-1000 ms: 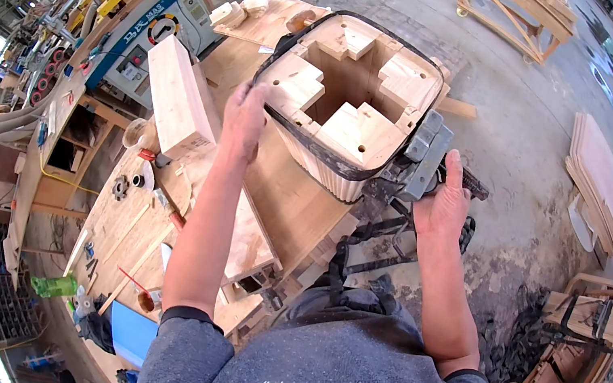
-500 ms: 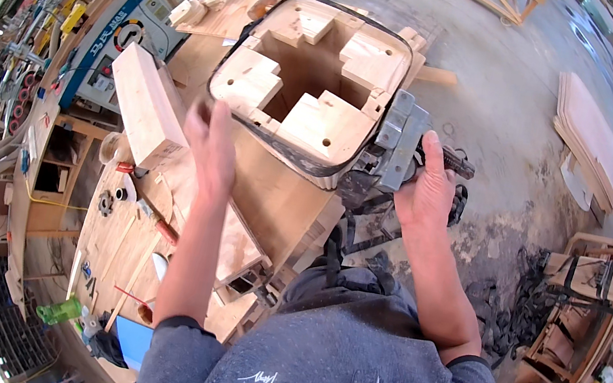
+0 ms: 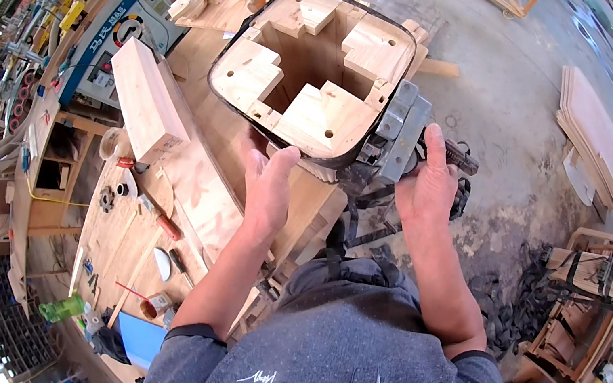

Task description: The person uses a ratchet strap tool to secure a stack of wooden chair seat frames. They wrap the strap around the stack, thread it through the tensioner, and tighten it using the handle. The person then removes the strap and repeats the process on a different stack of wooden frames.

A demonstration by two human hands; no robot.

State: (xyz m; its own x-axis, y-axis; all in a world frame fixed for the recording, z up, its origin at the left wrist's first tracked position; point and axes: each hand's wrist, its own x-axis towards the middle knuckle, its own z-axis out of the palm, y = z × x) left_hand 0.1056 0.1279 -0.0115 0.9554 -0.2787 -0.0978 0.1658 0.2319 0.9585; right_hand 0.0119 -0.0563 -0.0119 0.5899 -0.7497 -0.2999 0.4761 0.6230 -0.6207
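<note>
Apparently adjusting grey metal clamp (image 3: 403,145) on black strap (image 3: 328,163) around pale, hollow wooden block (image 3: 324,117), upper centre, with right hand (image 3: 428,192) (closure impossible to tell), left hand (image 3: 268,195) spread by lower edge; probably calls for keeping strap level.

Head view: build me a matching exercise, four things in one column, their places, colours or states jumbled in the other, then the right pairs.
Column one
1. Black strap
2. Right hand
3. Square wooden beam
4. Flat rectangular panel

Column two
A. Blue, low in the picture
B. Thumb up, beside a grey metal tool
C. Pale, left of the hollow wooden block
D. Wrapped around the hollow wooden block

Pairs: 1-D, 2-B, 3-C, 4-A
</note>
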